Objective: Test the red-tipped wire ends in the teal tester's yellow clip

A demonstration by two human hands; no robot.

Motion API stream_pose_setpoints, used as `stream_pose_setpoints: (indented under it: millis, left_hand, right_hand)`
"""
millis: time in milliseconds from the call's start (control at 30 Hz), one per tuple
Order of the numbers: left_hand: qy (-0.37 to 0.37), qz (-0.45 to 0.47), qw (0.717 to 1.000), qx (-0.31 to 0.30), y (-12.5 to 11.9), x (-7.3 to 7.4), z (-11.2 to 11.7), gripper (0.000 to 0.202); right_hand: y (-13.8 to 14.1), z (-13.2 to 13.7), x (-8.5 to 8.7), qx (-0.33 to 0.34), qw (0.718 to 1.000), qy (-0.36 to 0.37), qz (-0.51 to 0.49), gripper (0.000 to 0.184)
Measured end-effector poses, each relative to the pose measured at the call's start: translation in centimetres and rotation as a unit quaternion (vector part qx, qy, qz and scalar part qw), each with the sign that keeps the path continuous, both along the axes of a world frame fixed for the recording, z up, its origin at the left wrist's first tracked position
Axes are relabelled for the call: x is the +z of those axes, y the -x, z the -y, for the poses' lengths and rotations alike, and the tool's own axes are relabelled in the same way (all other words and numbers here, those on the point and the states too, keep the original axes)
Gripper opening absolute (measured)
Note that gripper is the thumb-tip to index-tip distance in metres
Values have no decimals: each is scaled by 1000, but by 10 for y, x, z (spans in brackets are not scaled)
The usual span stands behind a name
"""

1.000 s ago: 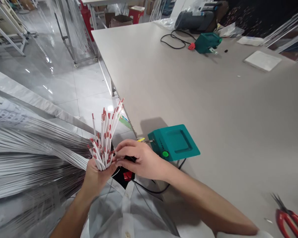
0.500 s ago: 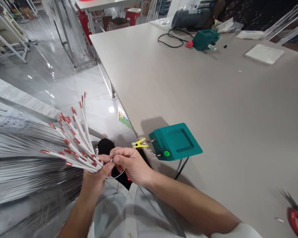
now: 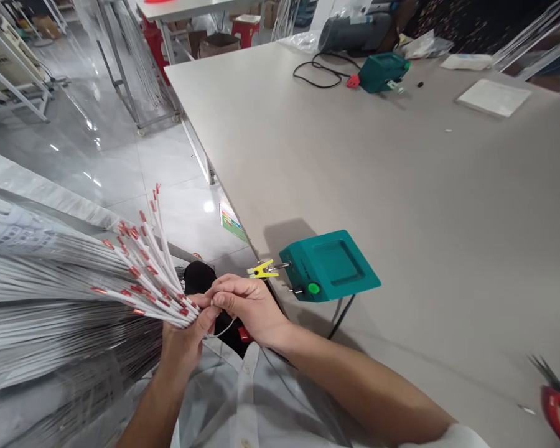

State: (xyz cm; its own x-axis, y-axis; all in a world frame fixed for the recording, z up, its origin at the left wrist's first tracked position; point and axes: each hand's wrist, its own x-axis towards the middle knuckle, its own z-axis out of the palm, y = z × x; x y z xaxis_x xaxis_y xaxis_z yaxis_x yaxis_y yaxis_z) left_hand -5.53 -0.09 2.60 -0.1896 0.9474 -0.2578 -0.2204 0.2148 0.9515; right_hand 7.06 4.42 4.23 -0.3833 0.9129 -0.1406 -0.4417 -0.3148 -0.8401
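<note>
Many wires (image 3: pixel 161 284), earlier upright, lean leftward in the left hand (image 3: pixel 183 343).

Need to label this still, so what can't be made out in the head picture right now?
1. Head view: the lower parts of the white wires, covered by the left hand.
2. Head view: what, if anything, lies between the fingertips of the right hand, covered by that hand.
3. Head view: the rest of the red-handled tool, cut off by the right edge.
4. Head view: printing on the plastic wrap, too blurred to read.

Workshop: wire bundles (image 3: pixel 65 274), long worktable (image 3: pixel 401 211)
</note>
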Motion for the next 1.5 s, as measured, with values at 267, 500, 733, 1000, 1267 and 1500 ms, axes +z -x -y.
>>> stream_pose_setpoints:
  millis: [267, 500, 733, 1000, 1267, 1500]
  left_hand:
    - [5, -81, 997, -6, -6, 7, 1, 11]
    - [7, -69, 998, 4, -8, -1, 0, 9]
    - [31, -82, 996, -26, -7, 4, -1, 12]
    - [66, -81, 994, 45, -8, -3, -3, 15]
    - [65, -74, 995, 0, -13, 6, -5, 11]
    - [37, -51, 997, 51, -7, 1, -5, 8]
  right_hand:
    - [-1, 4, -2, -3, 999, 43, 33, 12]
    - [-9, 5, -6, -72, 943, -231, 227, 14]
    - [-28, -11, -5, -34, 676, -571, 464, 19]
    - [-36, -1, -3, 11, 757, -474, 449, 19]
    - [-19, -6, 3, -27, 918, -252, 306, 13]
    - [-16, 3, -7, -51, 938, -212, 271, 17]
